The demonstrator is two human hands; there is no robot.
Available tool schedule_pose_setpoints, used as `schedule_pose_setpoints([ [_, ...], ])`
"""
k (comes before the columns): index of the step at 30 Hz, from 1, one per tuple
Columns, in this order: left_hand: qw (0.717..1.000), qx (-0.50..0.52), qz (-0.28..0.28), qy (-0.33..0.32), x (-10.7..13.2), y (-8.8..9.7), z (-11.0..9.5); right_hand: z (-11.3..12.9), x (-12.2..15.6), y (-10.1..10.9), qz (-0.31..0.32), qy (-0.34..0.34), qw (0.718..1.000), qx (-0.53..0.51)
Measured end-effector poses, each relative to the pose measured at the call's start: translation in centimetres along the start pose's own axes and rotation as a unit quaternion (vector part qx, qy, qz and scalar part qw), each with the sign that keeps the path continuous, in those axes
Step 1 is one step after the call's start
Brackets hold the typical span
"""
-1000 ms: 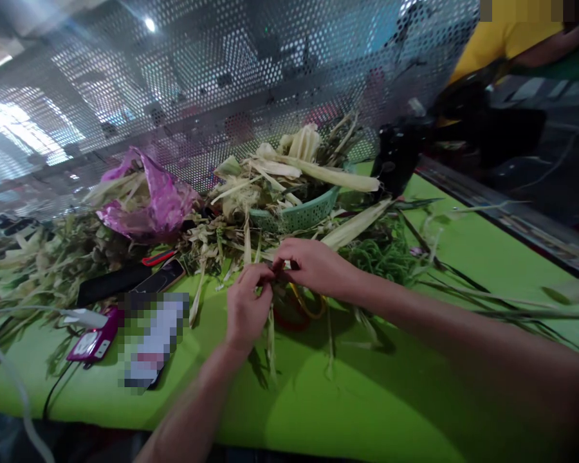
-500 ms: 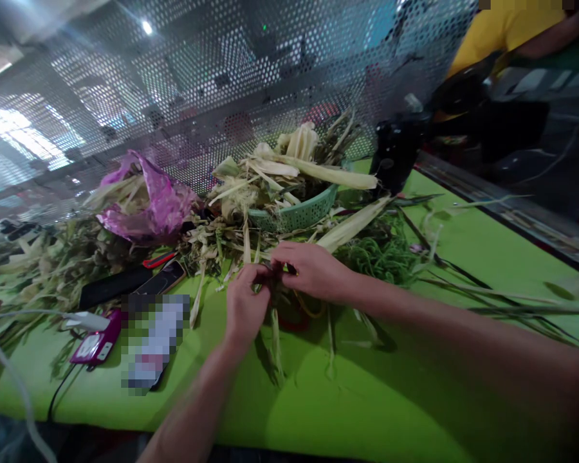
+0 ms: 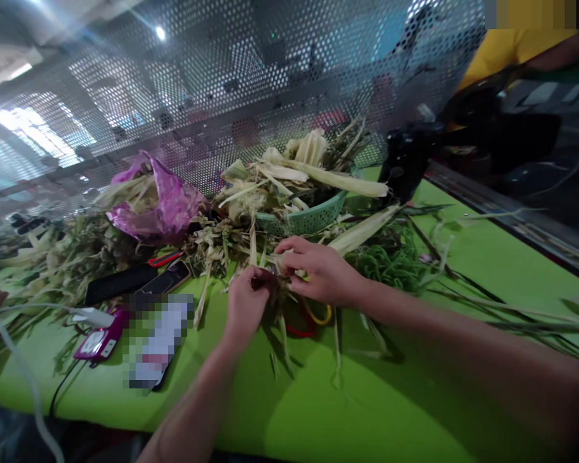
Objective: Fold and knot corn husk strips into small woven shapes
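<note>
My left hand [image 3: 245, 304] and my right hand [image 3: 318, 270] meet over a bright green table [image 3: 357, 411]. Both pinch a small bundle of pale leaf strips [image 3: 276, 288] between their fingertips. Loose ends of the strips hang down onto the table below the hands. Under the right wrist lie a yellow ring and a red ring [image 3: 313, 321]. A teal basket [image 3: 309, 218] heaped with pale leaves stands just behind the hands.
A pink plastic bag [image 3: 159, 206] with leaves sits at the back left. Phones [image 3: 139, 281] and a small pink device [image 3: 99, 341] with a white cable lie at left. Green stems [image 3: 395, 257] spread right. A perforated metal screen [image 3: 251, 83] stands behind. A person in yellow [image 3: 511, 48] is at far right.
Both hands have stayed together on the leaf bundle, shifting slightly up the table. The coloured rings under my right wrist show more now.
</note>
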State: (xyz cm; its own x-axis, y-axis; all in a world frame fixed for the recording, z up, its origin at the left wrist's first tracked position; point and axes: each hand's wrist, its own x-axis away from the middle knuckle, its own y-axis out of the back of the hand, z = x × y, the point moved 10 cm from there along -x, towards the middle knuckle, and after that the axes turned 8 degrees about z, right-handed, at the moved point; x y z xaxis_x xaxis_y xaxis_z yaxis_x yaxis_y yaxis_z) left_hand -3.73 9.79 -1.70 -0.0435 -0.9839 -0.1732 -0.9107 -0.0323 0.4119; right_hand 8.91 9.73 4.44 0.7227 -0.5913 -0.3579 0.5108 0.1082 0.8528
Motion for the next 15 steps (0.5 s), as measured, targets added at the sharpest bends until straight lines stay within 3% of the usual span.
schedule_pose_setpoints([
  [10, 0.999, 0.033, -0.019, -0.001, -0.1, 0.7, 0.0, -4.0, -0.1, -1.4, 0.059, -0.155, 0.972, -0.168],
  [15, 0.999, 0.026, -0.019, 0.0, 0.0, 0.7, -0.1, -4.0, 0.0, -1.5, 0.052, -0.168, 0.965, -0.193],
])
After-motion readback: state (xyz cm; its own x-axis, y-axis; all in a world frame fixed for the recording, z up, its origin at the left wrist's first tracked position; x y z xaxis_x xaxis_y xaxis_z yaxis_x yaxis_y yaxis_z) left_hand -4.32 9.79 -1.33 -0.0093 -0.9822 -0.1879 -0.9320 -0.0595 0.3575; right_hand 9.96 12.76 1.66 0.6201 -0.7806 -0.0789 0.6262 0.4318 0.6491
